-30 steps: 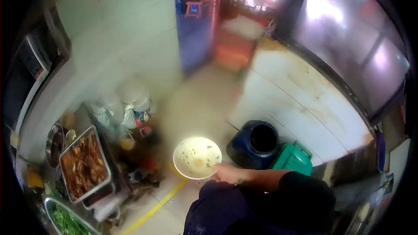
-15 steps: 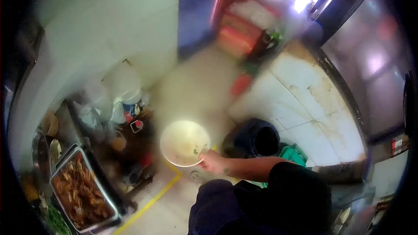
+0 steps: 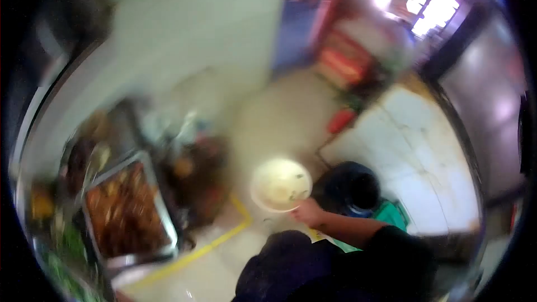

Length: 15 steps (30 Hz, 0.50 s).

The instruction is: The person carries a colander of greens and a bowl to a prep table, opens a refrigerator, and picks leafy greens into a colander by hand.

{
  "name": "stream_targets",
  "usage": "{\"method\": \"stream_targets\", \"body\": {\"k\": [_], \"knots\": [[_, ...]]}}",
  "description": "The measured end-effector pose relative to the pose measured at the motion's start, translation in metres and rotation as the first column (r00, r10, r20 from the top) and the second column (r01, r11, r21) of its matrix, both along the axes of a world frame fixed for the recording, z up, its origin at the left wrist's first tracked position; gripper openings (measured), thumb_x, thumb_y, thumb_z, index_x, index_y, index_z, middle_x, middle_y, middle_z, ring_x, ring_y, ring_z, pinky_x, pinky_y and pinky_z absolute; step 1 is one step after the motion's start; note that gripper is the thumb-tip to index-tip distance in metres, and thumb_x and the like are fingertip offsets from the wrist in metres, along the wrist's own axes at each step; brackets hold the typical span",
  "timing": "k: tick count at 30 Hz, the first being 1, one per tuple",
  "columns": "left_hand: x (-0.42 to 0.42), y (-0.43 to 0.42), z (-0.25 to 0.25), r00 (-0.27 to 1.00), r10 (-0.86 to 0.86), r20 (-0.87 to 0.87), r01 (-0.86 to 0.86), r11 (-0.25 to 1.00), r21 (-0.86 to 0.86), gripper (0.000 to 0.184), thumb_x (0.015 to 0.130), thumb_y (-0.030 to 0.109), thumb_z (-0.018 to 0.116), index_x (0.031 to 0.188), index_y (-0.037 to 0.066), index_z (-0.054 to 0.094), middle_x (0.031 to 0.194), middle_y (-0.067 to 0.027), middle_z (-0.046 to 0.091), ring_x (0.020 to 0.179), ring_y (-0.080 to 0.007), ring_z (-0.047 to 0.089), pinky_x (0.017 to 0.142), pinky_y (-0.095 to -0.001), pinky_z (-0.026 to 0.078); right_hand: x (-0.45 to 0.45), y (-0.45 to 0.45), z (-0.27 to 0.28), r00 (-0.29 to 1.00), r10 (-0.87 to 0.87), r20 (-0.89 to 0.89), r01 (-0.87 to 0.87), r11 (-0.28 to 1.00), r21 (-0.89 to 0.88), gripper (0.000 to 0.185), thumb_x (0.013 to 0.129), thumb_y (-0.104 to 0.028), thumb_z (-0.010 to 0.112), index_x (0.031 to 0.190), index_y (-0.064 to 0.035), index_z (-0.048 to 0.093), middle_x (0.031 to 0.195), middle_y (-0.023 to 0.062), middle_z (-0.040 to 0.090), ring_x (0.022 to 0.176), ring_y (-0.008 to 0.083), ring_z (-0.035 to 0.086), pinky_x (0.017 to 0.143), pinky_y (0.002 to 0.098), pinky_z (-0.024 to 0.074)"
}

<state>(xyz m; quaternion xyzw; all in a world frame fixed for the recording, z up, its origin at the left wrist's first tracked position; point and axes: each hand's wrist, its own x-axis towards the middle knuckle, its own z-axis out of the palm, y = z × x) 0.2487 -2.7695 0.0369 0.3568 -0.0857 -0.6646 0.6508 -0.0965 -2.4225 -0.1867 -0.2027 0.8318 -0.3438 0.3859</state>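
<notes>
The right hand (image 3: 307, 212) is closed on the near right rim of a round white bowl (image 3: 277, 182), which has a few dark green bits inside; blur hides how each finger sits. The bowl is held above the pale floor (image 3: 268, 114), near the middle of the scene, and the forearm reaches it from the right out of a black sleeve (image 3: 403, 257). Just right of the bowl stands a dark blue round barrel (image 3: 335, 187), with a green plastic container (image 3: 391, 216) beside it and a white tiled surface (image 3: 417, 156) farther right. A rectangular metal tray (image 3: 163, 207) of brown food (image 3: 126, 212) lies to the left, well apart from the bowl. A yellow floor line (image 3: 207, 248) runs between them.
</notes>
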Motion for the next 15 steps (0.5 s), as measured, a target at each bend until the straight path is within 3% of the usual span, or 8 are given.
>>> {"method": "stream_targets", "body": {"k": [1, 3, 4, 7, 8, 9, 11, 15], "knots": [[0.052, -0.026, -0.034, 0.829, -0.521, -0.202, 0.448, 0.835, -0.319, 0.037, 0.076, -0.002, 0.058, 0.112, -0.005, 0.051, 0.114, -0.0185, 0.055, 0.100, -0.0255, 0.055, 0.080, -0.0326, 0.049, 0.004, -0.015, 0.015, 0.999, 0.029, -0.018, -0.027, 0.995, 0.094, 0.008, 0.079, -0.009, 0.060, 0.083, -0.0018, 0.062, 0.069, 0.0083, 0.063, 0.059, 0.0188, 0.061, 0.054, 0.0320, 0.0479], [0.075, -0.037, -0.031, 0.978, -0.151, -0.142, 0.140, 0.986, -0.088, 0.060, 0.072, -0.004, 0.054, 0.129, -0.007, 0.038, 0.119, -0.0229, 0.054, 0.110, -0.0356, 0.055, 0.094, -0.0393, 0.050, 0.029, -0.040, 0.036, 0.996, 0.036, -0.079, -0.030, 0.997, 0.071, 0.007, 0.079, -0.010, 0.059, 0.080, -0.0032, 0.061, 0.070, 0.0081, 0.062, 0.062, 0.0161, 0.060, 0.054, 0.0310, 0.0480], [0.104, -0.044, -0.037, 0.944, -0.244, -0.221, 0.215, 0.966, -0.147, 0.068, 0.070, -0.003, 0.062, 0.131, -0.011, 0.034, 0.132, -0.0286, 0.042, 0.117, -0.0344, 0.048, 0.102, -0.0382, 0.041, 0.043, -0.049, 0.041, 0.986, 0.075, -0.150, -0.071, 0.997, 0.033, 0.008, 0.082, -0.011, 0.056, 0.081, -0.0040, 0.060, 0.072, 0.0066, 0.061, 0.064, 0.0141, 0.058, 0.054, 0.0293, 0.0478], [0.155, -0.056, -0.030, 0.990, -0.129, -0.054, 0.117, 0.976, -0.181, 0.063, 0.068, -0.005, 0.059, 0.127, -0.011, 0.039, 0.124, -0.0286, 0.049, 0.115, -0.0360, 0.051, 0.101, -0.0394, 0.043, 0.089, -0.051, -0.007, 0.986, -0.096, 0.138, 0.123, 0.972, -0.201, 0.008, 0.081, -0.009, 0.052, 0.081, -0.0038, 0.058, 0.070, 0.0066, 0.059, 0.061, 0.0142, 0.056, 0.052, 0.0296, 0.0467], [0.182, -0.066, -0.039, 0.970, -0.173, -0.169, 0.147, 0.976, -0.159, 0.058, 0.068, -0.005, 0.055, 0.125, -0.007, 0.043, 0.124, -0.0238, 0.051, 0.116, -0.0352, 0.050, 0.096, -0.0388, 0.048, 0.107, -0.067, 0.003, 0.995, 0.078, -0.069, -0.092, 0.968, -0.234, 0.010, 0.081, -0.009, 0.051, 0.086, -0.0038, 0.057, 0.069, 0.0067, 0.059, 0.059, 0.0150, 0.056, 0.051, 0.0302, 0.0464], [0.209, -0.079, -0.056, 0.956, -0.182, -0.229, 0.161, 0.981, -0.106, 0.056, 0.069, -0.006, 0.055, 0.124, -0.006, 0.044, 0.122, -0.0229, 0.052, 0.116, -0.0342, 0.051, 0.095, -0.0378, 0.049, 0.134, -0.093, 0.003, 0.961, -0.154, 0.229, 0.212, 0.943, -0.258, 0.012, 0.082, -0.012, 0.049, 0.087, -0.0044, 0.057, 0.069, 0.0059, 0.058, 0.058, 0.0144, 0.055, 0.051, 0.0290, 0.0462], [0.263, -0.095, -0.094, 0.996, -0.053, -0.078, 0.048, 0.996, -0.070, 0.052, 0.070, -0.004, 0.057, 0.121, -0.005, 0.047, 0.118, -0.0201, 0.054, 0.112, -0.0314, 0.052, 0.093, -0.0367, 0.048, 0.185, -0.126, 0.010, 0.502, -0.523, 0.689, 0.723, 0.690, -0.003, 0.017, 0.085, -0.017, 0.045, 0.091, -0.0056, 0.057, 0.068, 0.0042, 0.058, 0.057, 0.0133, 0.054, 0.051, 0.0268, 0.0458], [0.307, -0.093, -0.105, 0.941, -0.003, 0.339, 0.015, 0.999, -0.033, 0.044, 0.076, 0.006, 0.056, 0.119, -0.004, 0.049, 0.114, -0.0132, 0.055, 0.105, -0.0268, 0.054, 0.098, -0.0382, 0.041, 0.262, -0.141, 0.005, 0.265, -0.506, 0.821, 0.731, 0.661, 0.172, 0.021, 0.086, -0.020, 0.043, 0.098, -0.0057, 0.054, 0.073, 0.0050, 0.059, 0.058, 0.0152, 0.055, 0.051, 0.0273, 0.0467]]}}
